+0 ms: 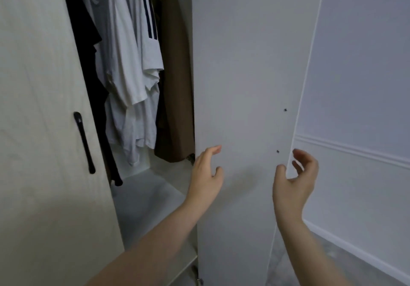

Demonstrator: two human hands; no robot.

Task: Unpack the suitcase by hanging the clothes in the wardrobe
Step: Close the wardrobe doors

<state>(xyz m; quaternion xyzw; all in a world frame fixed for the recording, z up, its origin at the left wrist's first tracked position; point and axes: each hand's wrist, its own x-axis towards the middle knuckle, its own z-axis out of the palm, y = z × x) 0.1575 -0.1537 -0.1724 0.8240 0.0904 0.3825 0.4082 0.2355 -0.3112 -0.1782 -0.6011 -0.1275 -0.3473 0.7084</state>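
White wardrobe door (244, 85) stands swung open. Left hand (206, 174) relaxed, fingers loose in front of its inner face; right hand (295, 181) loosely curled at its outer edge, holding nothing. Clothes (133, 63) hang inside wardrobe (33, 85). No suitcase visible.

The tall white wardrobe (33, 85) stands with its right door (244, 63) swung open. Inside hang a black garment (85, 41), white T-shirts (133, 70), one with dark shoulder stripes, and a brown coat (175, 85).
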